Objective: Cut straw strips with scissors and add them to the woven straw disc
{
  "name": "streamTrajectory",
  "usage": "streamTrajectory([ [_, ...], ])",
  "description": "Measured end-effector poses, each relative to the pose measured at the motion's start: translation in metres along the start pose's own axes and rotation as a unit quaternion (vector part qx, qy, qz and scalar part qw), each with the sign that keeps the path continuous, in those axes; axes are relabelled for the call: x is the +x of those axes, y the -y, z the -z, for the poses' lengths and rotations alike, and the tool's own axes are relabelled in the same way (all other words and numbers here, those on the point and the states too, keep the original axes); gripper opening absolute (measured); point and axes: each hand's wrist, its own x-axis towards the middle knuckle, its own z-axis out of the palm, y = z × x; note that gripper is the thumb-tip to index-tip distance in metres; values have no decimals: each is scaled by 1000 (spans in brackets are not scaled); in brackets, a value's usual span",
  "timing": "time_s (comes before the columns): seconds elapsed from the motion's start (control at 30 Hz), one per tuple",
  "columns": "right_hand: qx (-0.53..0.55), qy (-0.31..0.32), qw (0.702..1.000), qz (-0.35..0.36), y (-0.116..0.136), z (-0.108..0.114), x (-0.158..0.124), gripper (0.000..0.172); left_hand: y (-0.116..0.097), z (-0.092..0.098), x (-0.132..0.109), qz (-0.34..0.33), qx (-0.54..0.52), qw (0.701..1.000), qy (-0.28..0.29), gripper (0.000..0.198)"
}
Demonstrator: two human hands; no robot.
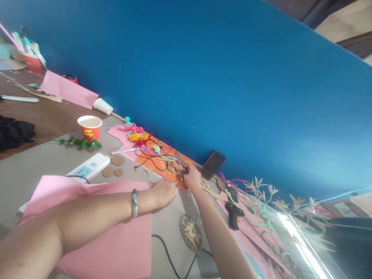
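Observation:
My left hand, with a green bangle at its wrist, rests low over the grey table at the edge of an orange sheet. Its fingers are curled together; whatever may be under them is hidden. Just right of it, my right hand is closed around a dark object that I cannot make out clearly, perhaps a tool handle. Dried plant scraps lie beside both hands. A large pink sheet lies under my left forearm.
A phone leans against the blue wall. Nearer are a round disc with straw pieces, a black glue gun and a cable. To the left are a power strip, wooden discs and a red paper cup. Dried stems fill the right.

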Motion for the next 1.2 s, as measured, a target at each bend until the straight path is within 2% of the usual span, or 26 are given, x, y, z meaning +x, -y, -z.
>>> streamTrajectory([
  [0.23,51,29,998,-18,-10,4,-5,27,2,-5,2,9,-18,1000,-4,21],
  [0.43,148,102,984,-2,-4,15,-42,30,3,-2,1,28,-14,1000,-5,22],
  [0.5,175,122,977,4,0,18,-56,28,4,1,0,34,-18,999,-22,22],
  [0.63,213,151,965,11,6,26,-68,27,3,0,-2,49,-28,997,-59,36],
  [0.77,217,111,970,1,7,34,-54,39,1,-5,-2,19,-33,998,-58,30],
  [0.87,197,80,977,-6,11,29,-37,42,-2,-4,-3,-1,-29,999,-36,24],
  [1.03,123,37,992,-8,27,8,-13,38,-4,6,-7,-31,-3,999,-16,16],
  [1.2,70,9,997,-14,39,-3,-5,28,-5,8,-8,-46,12,998,-30,16],
])
